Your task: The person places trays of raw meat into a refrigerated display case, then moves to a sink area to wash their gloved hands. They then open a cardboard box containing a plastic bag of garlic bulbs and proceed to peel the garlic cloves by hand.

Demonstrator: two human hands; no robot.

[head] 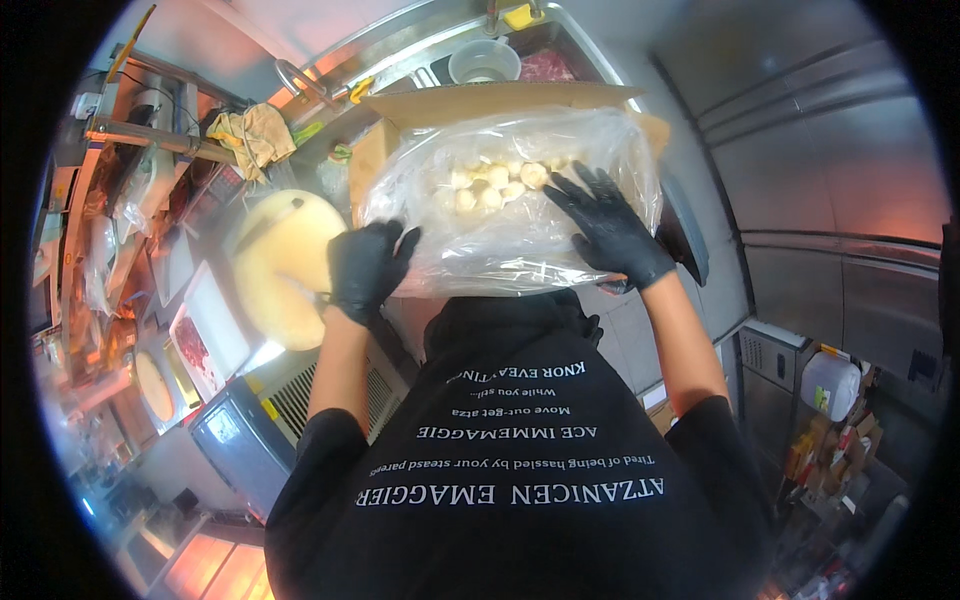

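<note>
A clear plastic bag (480, 244) lines an opened cardboard box (495, 97) in front of me. Several pale, round pieces that look like button mushrooms (491, 196) lie in the middle of it. My right hand (607, 229), in a black glove, lies over the bag's right side with its fingers spread and nothing visibly gripped. On the opposite side, my left hand (369, 264), gloved alike, is at the bag's left edge. Its fingers are partly curled and their tips are hard to see, so whether they pinch the plastic is unclear.
Left of the box is a round yellowish cutting board (281, 255) with a knife (270, 223) on it. Beyond stands a white tray (217, 319) with red meat. Behind the box, a metal sink (592, 52) holds a plastic tub (484, 64) and meat (546, 67). A cloth (255, 135) hangs at left.
</note>
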